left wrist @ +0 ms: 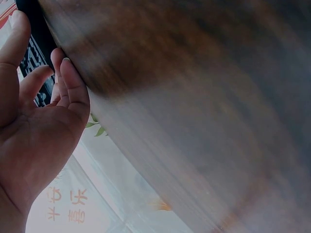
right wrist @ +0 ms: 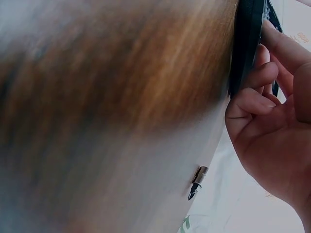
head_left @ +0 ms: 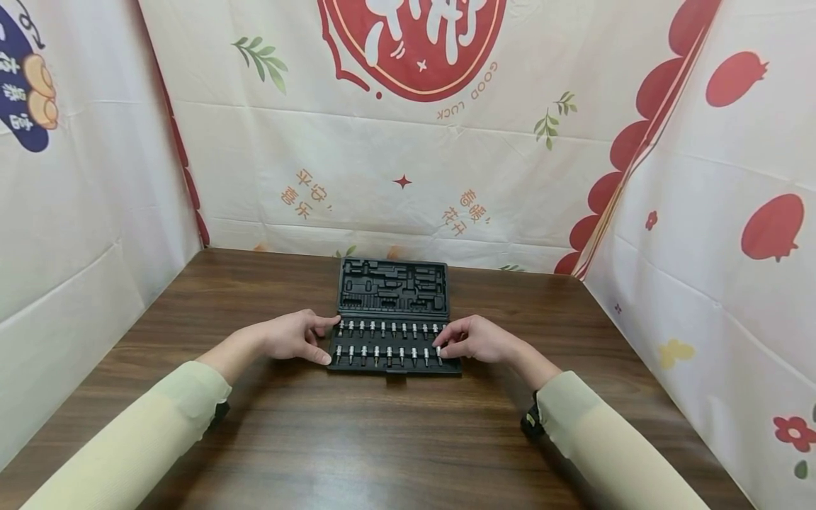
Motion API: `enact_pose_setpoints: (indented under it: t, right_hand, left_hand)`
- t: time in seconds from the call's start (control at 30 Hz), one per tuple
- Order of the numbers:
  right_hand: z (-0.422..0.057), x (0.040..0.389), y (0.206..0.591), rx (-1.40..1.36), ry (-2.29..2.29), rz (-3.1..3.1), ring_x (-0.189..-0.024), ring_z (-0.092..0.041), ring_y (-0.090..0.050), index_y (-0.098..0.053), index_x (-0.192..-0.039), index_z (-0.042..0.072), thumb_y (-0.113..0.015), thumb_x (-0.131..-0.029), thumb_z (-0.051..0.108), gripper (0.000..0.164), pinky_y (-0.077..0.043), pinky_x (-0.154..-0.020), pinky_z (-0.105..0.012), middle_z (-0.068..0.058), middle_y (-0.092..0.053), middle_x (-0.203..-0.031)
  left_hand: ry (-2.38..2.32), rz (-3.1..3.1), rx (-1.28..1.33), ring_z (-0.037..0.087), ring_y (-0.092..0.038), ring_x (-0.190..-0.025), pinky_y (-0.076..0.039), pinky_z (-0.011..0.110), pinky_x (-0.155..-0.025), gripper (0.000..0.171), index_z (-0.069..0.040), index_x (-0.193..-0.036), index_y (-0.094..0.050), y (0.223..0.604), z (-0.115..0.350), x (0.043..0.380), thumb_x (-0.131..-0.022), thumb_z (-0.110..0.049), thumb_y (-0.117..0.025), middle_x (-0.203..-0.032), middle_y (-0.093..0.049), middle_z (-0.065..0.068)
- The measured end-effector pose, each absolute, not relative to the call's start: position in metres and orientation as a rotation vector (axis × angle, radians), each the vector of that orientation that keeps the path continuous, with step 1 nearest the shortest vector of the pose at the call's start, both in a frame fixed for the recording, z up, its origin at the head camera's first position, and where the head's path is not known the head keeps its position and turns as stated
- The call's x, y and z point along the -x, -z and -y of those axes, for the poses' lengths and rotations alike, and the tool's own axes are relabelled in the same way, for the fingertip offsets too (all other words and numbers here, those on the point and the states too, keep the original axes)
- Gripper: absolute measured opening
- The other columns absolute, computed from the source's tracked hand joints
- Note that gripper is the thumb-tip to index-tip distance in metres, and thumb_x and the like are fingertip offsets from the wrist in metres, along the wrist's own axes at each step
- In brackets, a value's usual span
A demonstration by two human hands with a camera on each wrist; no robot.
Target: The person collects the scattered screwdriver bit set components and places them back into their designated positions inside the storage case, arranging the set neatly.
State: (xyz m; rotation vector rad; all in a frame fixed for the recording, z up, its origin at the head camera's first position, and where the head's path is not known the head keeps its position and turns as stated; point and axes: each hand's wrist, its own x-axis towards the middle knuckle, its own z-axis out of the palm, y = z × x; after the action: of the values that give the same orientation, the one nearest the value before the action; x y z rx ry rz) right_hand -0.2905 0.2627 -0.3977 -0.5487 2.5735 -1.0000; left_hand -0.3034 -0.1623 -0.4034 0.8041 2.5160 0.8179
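Observation:
An open black bit socket case [head_left: 397, 370] lies on the table, with silver bit sockets [head_left: 376, 353] standing in two rows in its near half. My left hand [head_left: 295, 336] holds the case's left edge, thumb near the front corner and forefinger by the hinge; in the left wrist view its other fingers rest along the side. At the right end of the front row, thumb and forefinger of my right hand [head_left: 479, 340] pinch a bit socket [head_left: 439, 356]. The right wrist view shows that hand [right wrist: 272, 111] at the case's edge, its other fingers curled; the pinched tip is mostly hidden there.
Another bit socket [right wrist: 198, 180] lies loose on the table beyond my right hand in the right wrist view. The case's moulded lid [head_left: 394, 287] leans back behind the rows. Printed cloth [head_left: 382, 142] hangs around the brown wooden table [head_left: 357, 446].

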Motion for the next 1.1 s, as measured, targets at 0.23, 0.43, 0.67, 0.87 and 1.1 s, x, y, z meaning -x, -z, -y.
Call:
enact_pose_setpoints:
  t: [0.23,0.43,0.67,0.87,1.1]
  right_hand:
    - [-0.2618,0.2893,0.3979,0.516,1.001,-2.562,-0.072,-0.013,-0.053,-0.083,-0.114,0.015,-0.084,-0.099,0.025,0.018,-0.045,-0.065,-0.029,0.003,-0.066,-0.084]
    - [-0.2625,0.2908,0.3990,0.494,1.022,-2.549,-0.073,-0.015,-0.053,-0.078,-0.126,0.015,-0.084,-0.099,0.025,0.030,-0.045,-0.065,-0.030,0.001,-0.065,-0.086]
    - [-0.2622,0.2922,0.4001,0.488,1.005,-2.556,-0.072,-0.014,-0.053,-0.079,-0.126,0.018,-0.084,-0.099,0.026,0.028,-0.047,-0.066,-0.030,0.002,-0.065,-0.085]
    - [-0.2603,0.2933,0.3991,0.460,0.990,-2.561,-0.070,-0.013,-0.052,-0.079,-0.125,0.018,-0.085,-0.098,0.026,0.029,-0.046,-0.065,-0.029,0.002,-0.065,-0.084]
    - [-0.2588,0.2949,0.3977,0.451,0.967,-2.566,-0.066,-0.015,-0.050,-0.080,-0.123,0.021,-0.086,-0.098,0.026,0.026,-0.044,-0.063,-0.031,0.001,-0.066,-0.083]
  left_hand:
    - [-0.826,-2.511,-0.796,0.018,-0.068,-0.109,-0.055,0.040,-0.099,0.095,-0.006,-0.170,-0.038,0.4042,0.1624,0.3035,-0.095,-0.035,-0.089,-0.139,-0.058,0.023]
    - [-0.829,-2.511,-0.791,0.017,-0.068,-0.109,-0.055,0.040,-0.099,0.095,-0.007,-0.170,-0.038,0.4050,0.1620,0.3040,-0.095,-0.035,-0.089,-0.139,-0.058,0.023]
    - [-0.829,-2.509,-0.788,0.017,-0.068,-0.108,-0.055,0.039,-0.098,0.095,-0.007,-0.171,-0.038,0.4044,0.1619,0.3037,-0.095,-0.035,-0.089,-0.140,-0.057,0.023]
    - [-0.824,-2.507,-0.786,0.018,-0.068,-0.110,-0.055,0.040,-0.099,0.095,-0.007,-0.171,-0.037,0.4028,0.1616,0.3038,-0.096,-0.036,-0.088,-0.142,-0.057,0.024]
    - [-0.821,-2.506,-0.776,0.018,-0.068,-0.110,-0.055,0.040,-0.099,0.094,-0.008,-0.171,-0.037,0.4020,0.1616,0.3031,-0.097,-0.036,-0.087,-0.143,-0.056,0.025]
